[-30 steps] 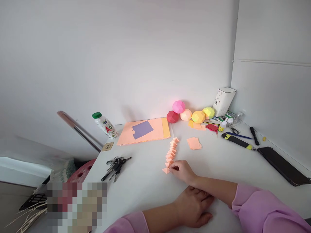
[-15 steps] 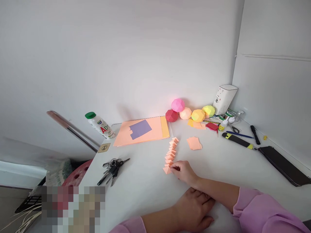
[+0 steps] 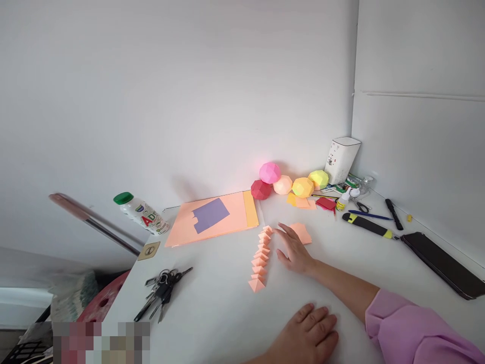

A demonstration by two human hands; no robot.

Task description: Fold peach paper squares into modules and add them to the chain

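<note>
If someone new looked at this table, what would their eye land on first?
Probably the bright faceted balls clustered at the back of the table, near the wall. Next, the row of folded peach papers down the middle, with the right hand beside its far end. The green-capped bottle toward the back left also stands out.

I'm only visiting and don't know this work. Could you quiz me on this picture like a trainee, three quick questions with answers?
1. Which hand is nearer the row of folded peach pieces?
2. True or false: the white bottle has a red cap.
3. Choose one. The purple paper lies on: (a) the keys; (b) the large peach sheet; (c) the white box.

Key:
1. The right hand; the left hand lies palm down on the table.
2. False; the cap is green.
3. b
</note>
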